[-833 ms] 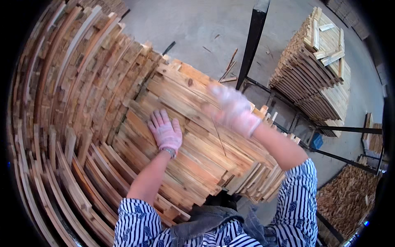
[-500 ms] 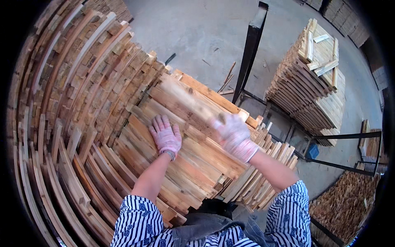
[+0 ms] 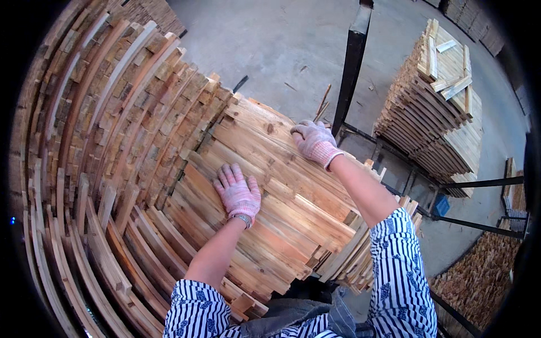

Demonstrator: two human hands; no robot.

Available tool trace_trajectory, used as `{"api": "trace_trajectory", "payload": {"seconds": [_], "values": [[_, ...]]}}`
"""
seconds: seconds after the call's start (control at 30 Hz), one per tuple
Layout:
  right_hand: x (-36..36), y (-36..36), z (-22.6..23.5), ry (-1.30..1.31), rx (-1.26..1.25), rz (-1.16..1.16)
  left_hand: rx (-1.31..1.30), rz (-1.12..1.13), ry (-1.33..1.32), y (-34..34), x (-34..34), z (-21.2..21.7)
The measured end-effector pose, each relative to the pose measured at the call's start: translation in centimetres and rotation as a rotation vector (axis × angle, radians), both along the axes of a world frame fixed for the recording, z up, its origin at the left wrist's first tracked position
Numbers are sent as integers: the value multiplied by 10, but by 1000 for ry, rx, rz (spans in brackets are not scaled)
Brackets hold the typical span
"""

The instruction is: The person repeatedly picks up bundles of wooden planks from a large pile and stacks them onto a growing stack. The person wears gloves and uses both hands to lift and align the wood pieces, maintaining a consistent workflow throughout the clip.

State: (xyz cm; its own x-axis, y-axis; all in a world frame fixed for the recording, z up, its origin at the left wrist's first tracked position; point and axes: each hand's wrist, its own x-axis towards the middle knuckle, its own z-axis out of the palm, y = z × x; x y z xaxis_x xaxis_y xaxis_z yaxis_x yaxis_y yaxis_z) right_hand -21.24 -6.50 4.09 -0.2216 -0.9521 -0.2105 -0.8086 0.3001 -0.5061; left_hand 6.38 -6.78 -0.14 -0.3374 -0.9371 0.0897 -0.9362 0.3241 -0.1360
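Note:
A layer of pale brown wooden planks lies side by side on a stack before me. My left hand (image 3: 239,195), in a pink and white knit glove, rests palm down near the middle of the layer with its fingers spread. At the far edge, my gloved right hand (image 3: 316,143) has its fingers bent around the edge of the outermost wooden plank (image 3: 260,117). The fingertips are partly hidden from view. Shorter planks (image 3: 293,197) with uneven ends lie nearer to me, below the left hand.
A tall stack of wood strips (image 3: 121,107) stands close on the left. Beyond the planks rises a black metal post (image 3: 350,73). A slatted wood stack (image 3: 434,107) stands on the floor at far right, and a blue container (image 3: 441,205) sits near the metal rails.
My right hand has moved to the far edge, and the plank that was blurred under it now lies still along that edge. My left hand stays flat on the planks; the view has shifted slightly.

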Motion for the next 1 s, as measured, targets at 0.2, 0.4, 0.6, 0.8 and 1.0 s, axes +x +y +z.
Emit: {"api": "trace_trajectory", "payload": {"seconds": [0.2, 0.4, 0.6, 0.8, 1.0], "values": [[-24, 17, -4, -34, -297, -10, 75, -11, -33, -4, -22, 10], [-63, 212, 24, 123, -1097, -505, 65, 29, -17, -9, 23, -22], [-21, 478, -151, -318, 378, -1242, 48, -60, 79, -28, 15, -20], [91, 408, -263, -478, 253, -1239, 86, -106, 156, -32, 19, -11], [124, 315, -275, -288, 385, -1462, 135, -95, 286, -40, 25, -13]]}}
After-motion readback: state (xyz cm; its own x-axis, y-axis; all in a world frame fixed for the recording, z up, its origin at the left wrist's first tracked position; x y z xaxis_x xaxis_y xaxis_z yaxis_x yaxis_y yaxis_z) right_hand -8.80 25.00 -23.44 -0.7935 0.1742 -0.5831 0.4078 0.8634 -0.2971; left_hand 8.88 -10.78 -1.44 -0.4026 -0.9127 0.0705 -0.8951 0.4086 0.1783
